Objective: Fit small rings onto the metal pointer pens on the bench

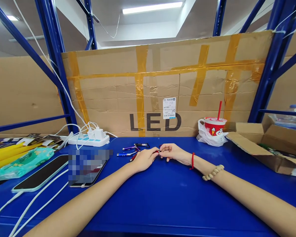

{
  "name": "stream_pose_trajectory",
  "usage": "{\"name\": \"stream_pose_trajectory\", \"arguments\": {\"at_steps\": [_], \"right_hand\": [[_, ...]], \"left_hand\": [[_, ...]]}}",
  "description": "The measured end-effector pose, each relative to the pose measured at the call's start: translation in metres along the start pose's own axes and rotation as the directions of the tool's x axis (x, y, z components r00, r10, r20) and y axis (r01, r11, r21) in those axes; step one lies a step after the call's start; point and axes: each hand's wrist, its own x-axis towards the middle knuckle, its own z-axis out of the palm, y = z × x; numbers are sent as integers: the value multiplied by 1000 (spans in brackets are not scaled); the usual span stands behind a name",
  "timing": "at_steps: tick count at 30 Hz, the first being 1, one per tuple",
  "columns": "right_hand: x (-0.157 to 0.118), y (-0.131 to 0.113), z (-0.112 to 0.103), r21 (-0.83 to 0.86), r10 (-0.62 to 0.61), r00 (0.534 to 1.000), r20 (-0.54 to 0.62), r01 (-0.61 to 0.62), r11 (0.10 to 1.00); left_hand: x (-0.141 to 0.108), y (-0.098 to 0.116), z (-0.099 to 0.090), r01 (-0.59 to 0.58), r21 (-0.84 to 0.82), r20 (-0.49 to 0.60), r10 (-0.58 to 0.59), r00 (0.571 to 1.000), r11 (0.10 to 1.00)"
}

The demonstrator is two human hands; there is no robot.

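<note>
1. One blue table [175, 200] fills my feed, under both hands.
2. Two phones [41, 174], left of my left hand [145, 160].
3. That hand and my right hand [172, 152] meet, fingertips pinching.
4. Four slim tubes [124, 154] at least, beside the left hand: probably light, stiff, slick.
5. One red piece [158, 151] between fingertips; I'd grip its ends.

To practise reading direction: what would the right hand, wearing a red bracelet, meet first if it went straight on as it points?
Most likely the bare left hand, close ahead by the small red item; whether the hands touch is unclear.
</note>
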Motion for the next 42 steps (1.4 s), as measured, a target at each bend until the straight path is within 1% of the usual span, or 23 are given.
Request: {"name": "stream_pose_trajectory", "arguments": {"at_steps": [4,7,10,13,16,18,20,21,23,26,30,32,38,42], "right_hand": [[-2,1,-4,48,15,999,31,-16,999],[-4,1,-4,43,7,1000,29,-9,999],[-6,0,-2,-39,-10,999,-33,8,999],[-8,-1,2,-132,-52,993,-106,37,991],[-12,-5,5,-217,-122,984,-128,93,972],[-15,-10,6,-337,-222,967,-124,170,926],[-19,-17,6,-476,-332,938,-102,247,844],[-21,-21,6,-529,-370,925,-91,270,805],[-23,-26,5,-577,-395,914,-92,274,769],[-23,-28,2,-595,-366,924,-109,235,768],[-21,-24,-2,-646,-331,937,-110,186,741],[-20,-23,-1,-651,-312,941,-127,158,742],[-19,-19,5,-507,-211,965,-155,105,856],[-17,-11,8,-409,-170,967,-189,79,909]], "left_hand": [[-1,1,-3,-10,-6,27,10,1000,1000],[-1,1,-4,-29,11,40,29,999,1000],[-3,2,-5,-55,54,55,52,997,997],[-6,4,-7,-80,73,85,74,994,994],[-10,7,-9,-106,76,99,98,990,991],[-13,10,-10,-121,78,90,113,989,990],[-15,14,-9,-123,59,71,119,990,991],[-16,15,-8,-118,41,57,116,992,992],[-17,19,-6,-99,-2,26,100,995,995],[-18,22,-5,-75,-26,4,75,997,997],[-17,22,-4,-63,-15,-16,63,998,998],[-17,21,-3,-63,-11,-38,63,997,998],[-17,20,-4,-72,-9,-83,71,994,997],[-15,19,-4,-48,25,-84,50,995,999]]}}
